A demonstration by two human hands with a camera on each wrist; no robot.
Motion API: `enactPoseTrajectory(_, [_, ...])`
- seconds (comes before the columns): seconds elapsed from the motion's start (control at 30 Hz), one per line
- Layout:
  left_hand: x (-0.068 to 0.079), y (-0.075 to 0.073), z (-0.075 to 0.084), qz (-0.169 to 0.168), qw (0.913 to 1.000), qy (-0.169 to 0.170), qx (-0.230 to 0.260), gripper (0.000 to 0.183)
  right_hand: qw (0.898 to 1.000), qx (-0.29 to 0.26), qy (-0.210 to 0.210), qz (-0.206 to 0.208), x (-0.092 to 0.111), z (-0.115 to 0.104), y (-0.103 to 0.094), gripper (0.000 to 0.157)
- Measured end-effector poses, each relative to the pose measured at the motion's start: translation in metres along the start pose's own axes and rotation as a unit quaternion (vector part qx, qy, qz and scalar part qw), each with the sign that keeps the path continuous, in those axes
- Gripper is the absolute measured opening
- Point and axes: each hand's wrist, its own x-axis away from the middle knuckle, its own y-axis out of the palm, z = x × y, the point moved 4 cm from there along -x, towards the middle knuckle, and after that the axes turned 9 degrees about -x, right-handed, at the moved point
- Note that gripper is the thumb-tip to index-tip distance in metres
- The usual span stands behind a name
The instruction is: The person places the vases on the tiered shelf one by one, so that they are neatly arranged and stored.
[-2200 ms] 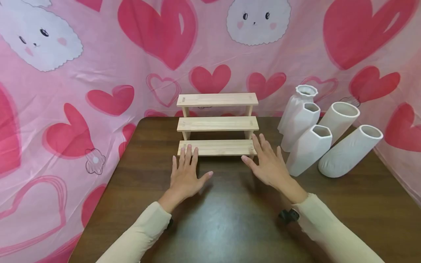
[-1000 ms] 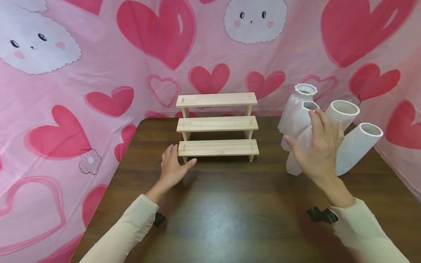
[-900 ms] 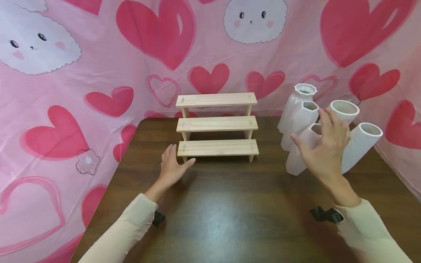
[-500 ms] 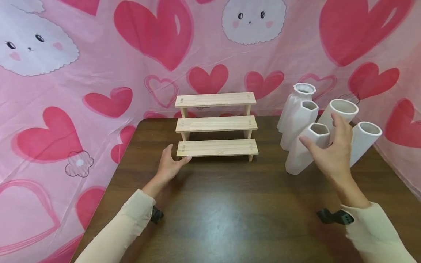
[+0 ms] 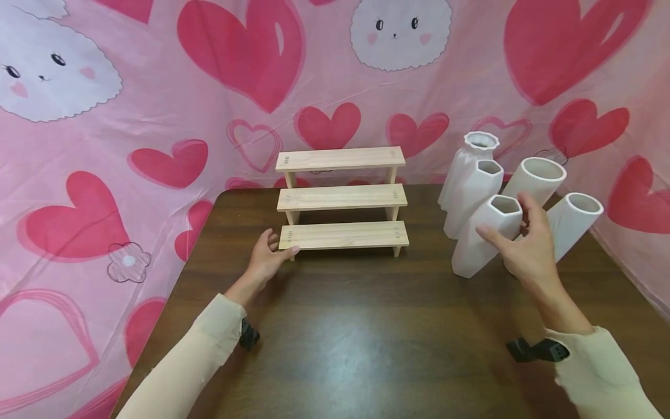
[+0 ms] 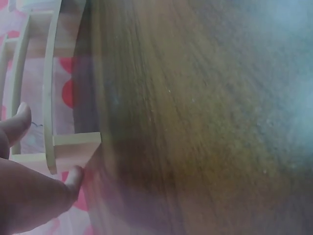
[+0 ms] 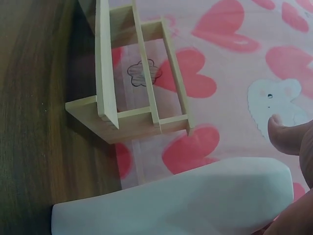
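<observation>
A three-step wooden stand (image 5: 342, 235) stands at the back middle of the table. My left hand (image 5: 264, 259) is at its lowest step's left end, thumb at the front corner and fingers curled at the side. The left wrist view has the thumb (image 6: 73, 183) by the leg and a finger (image 6: 18, 122) beside the upper part. At the right, my right hand (image 5: 531, 250) is around a white faceted vase (image 5: 484, 241) with a hexagonal mouth. In the right wrist view its thumb (image 7: 288, 137) is apart from the vase; the other fingers are partly hidden.
More white vases stand close by: a frilled-rim one (image 5: 463, 166), another faceted one (image 5: 473, 198), a wide round one (image 5: 531, 180) and a ribbed-looking cylinder (image 5: 573, 224). A pink heart-print cloth (image 5: 324, 70) hangs behind the brown table (image 5: 335, 343).
Both hands were spread before the stand. The right moved right to the front faceted vase and lowered around it. The left slid to the stand's left end, its fingers curling in.
</observation>
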Motion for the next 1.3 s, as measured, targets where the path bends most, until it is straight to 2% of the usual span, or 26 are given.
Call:
enactPoseTrajectory(0.13, [-0.003,0.000,-0.002,-0.001,0.9999,-0.008,0.013,0.088,1.000,0.011,0.009,-0.003,-0.001,0.004,0.000,0.070])
enactPoseTrajectory(0.3, [-0.006,0.002,-0.005,-0.004,0.9996,-0.010,0.025,0.077,0.999,0.025,0.045,-0.015,-0.001,0.013,-0.001,0.072])
enactPoseTrajectory(0.53, [-0.008,0.003,-0.010,0.016,0.9984,-0.002,0.054,0.062,0.998,0.028,0.057,-0.020,-0.001,0.017,-0.002,0.073])
enactPoseTrajectory(0.97, [-0.010,0.004,-0.010,0.016,0.9976,-0.001,0.067,0.061,0.998,0.029,0.057,-0.014,-0.002,0.016,-0.006,0.072])
enactPoseTrajectory(1.3, [-0.009,0.005,-0.010,0.009,0.9978,-0.001,0.066,0.061,0.999,0.026,0.042,-0.012,-0.003,0.012,-0.007,0.068])
